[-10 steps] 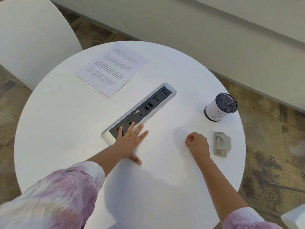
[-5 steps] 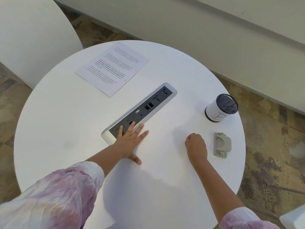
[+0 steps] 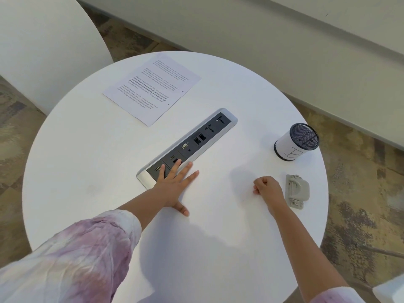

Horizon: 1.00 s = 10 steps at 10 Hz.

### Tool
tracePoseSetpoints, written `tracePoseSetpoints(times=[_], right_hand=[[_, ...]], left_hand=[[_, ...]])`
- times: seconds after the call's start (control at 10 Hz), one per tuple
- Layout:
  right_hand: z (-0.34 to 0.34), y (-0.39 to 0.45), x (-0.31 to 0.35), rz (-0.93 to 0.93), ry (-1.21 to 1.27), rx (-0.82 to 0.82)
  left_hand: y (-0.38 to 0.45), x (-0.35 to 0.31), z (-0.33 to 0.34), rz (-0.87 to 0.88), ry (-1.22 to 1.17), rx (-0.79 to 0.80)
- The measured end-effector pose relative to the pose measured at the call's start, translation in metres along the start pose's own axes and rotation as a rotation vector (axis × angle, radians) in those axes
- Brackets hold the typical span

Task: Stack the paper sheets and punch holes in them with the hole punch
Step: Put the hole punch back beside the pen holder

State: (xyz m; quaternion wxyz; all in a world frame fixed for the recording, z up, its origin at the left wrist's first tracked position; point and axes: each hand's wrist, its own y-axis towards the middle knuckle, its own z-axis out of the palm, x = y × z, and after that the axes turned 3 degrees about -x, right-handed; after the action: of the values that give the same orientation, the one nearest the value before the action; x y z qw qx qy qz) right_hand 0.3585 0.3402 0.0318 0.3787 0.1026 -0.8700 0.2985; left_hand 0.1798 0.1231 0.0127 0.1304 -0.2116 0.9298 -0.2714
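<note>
Printed paper sheets (image 3: 153,89) lie flat at the far left of the round white table (image 3: 87,160), with two small holes near their right edge. A grey hole punch (image 3: 296,190) lies near the table's right edge. My left hand (image 3: 175,182) rests flat with spread fingers, its fingertips on the near end of the socket panel. My right hand (image 3: 267,188) is curled into a fist on the table, just left of the punch, holding nothing and not touching it.
A silver and dark socket panel (image 3: 196,141) is set diagonally into the table's middle. A mesh pen cup (image 3: 296,141) wrapped in white paper stands at the right, behind the punch. A white chair (image 3: 43,44) stands at the far left, a wall ledge behind.
My right hand shifted slightly on the table beside the punch, staying curled. My left hand and the papers have not moved.
</note>
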Motion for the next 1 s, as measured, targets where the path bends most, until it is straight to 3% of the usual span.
tracePoseSetpoints(times=[0.2,0.4,0.7,0.8,1.0], right_hand=[[-0.004,-0.003,0.009,0.011,0.142,0.006],[-0.018,0.001,0.040,-0.023,0.450,-0.036],[-0.052,0.012,0.080,0.008,0.932,0.054],[-0.065,0.019,0.087,-0.049,0.785,-0.034],[-0.102,0.055,0.090,0.022,0.585,-0.259]], left_hand=[[0.001,0.000,0.000,-0.004,-0.003,-0.001],[0.001,0.000,0.002,0.000,0.003,-0.005],[0.001,0.001,0.001,0.001,0.013,0.004],[0.001,0.001,0.001,0.002,0.007,0.006],[0.002,0.002,0.001,0.011,0.012,0.005]])
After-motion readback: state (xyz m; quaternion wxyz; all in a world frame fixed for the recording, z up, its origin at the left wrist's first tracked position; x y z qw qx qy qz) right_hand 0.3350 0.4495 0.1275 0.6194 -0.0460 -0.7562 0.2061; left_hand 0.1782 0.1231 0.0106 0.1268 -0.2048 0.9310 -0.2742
